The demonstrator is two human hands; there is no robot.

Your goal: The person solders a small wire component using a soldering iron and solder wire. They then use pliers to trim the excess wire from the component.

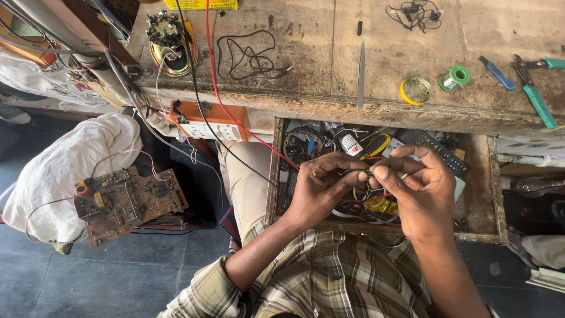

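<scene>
You're pinching a small metal part (366, 174) between your left hand (322, 185) and right hand (415, 191). Both are hovering above the open drawer (493, 194), below the worktop (306, 70).

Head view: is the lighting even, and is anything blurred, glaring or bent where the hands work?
Head view: soft, even daylight, no glare on the wooden bench; the left hand and right hand are sharp, though the small part pinched between them is too tiny to identify; the open drawer lies in mild shade; bench edges bow slightly from wide-angle distortion.
</scene>
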